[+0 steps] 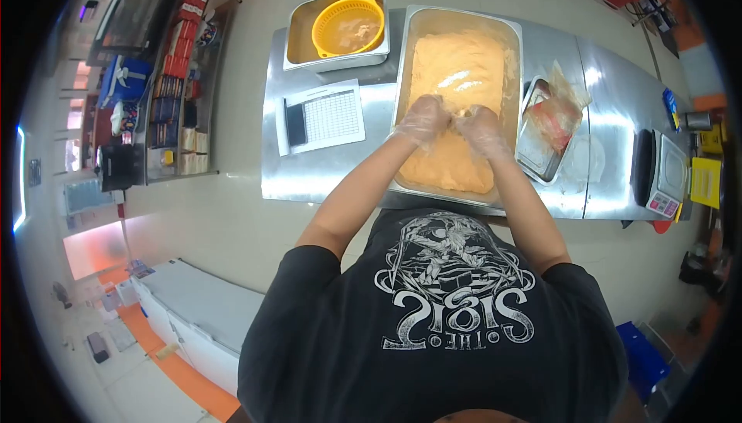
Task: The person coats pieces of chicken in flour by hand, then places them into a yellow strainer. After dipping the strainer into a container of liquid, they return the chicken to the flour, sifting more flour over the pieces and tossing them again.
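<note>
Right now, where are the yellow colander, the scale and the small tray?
Colander [316,30], head view, on its left rim.
Scale [670,168], head view, on the middle of its platform.
Tray [532,157], head view, on the bare lower part of its floor.

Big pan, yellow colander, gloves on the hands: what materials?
Big pan: metal, probably stainless steel; brushed grey, bright reflections. Yellow colander: looks plastic; opaque, uniform colour, moulded slots. Gloves on the left hand and right hand: thin clear plastic film, wrinkled, glossy, skin showing through.
</note>
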### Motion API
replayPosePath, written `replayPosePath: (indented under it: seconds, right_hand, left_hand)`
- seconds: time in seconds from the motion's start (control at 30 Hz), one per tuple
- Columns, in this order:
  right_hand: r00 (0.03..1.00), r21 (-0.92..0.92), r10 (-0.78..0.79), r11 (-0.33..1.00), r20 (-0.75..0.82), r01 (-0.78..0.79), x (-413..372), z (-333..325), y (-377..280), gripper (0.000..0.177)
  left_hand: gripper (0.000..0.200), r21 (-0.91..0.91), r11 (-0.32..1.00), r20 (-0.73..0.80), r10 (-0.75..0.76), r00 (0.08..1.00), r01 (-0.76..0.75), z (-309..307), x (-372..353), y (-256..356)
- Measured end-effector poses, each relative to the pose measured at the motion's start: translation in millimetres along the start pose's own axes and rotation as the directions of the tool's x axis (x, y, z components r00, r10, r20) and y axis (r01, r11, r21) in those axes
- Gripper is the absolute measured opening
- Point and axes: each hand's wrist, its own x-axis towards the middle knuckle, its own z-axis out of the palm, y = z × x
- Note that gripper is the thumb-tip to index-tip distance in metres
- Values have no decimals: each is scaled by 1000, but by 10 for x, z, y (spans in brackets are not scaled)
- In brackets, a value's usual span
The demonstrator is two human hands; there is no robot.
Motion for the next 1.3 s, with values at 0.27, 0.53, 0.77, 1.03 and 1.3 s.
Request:
replayPosePath:
  seconds: [0.27,0.53,0.77,1.03,1.3]
  right_hand:
    - [997,97,-61,994,52,55,454,-35,-1025,33]
    - [946,-141,-316,936,70,323,1664,384,-2237,39]
    - [948,-152,-305,937,88,316,2653,1230,-2495,32]
    - [952,-210,-176,950,249,230,2882,1317,-2376,30]
    - [812,-650,-281,492,511,579,2894,1562,-2092,22]
  left_hand:
    - [34,-110,994,-150,3,989,-20,-758,291,-110]
    - [35,23,993,-435,117,893,-119,-2309,901,-556]
    - [30,204,979,-389,69,919,13,-2336,1819,-1605]
    - [25,322,922,-236,299,925,-216,-2307,1576,-1828]
    - [26,124,960,-440,279,854,-250,-2224,536,-2064]
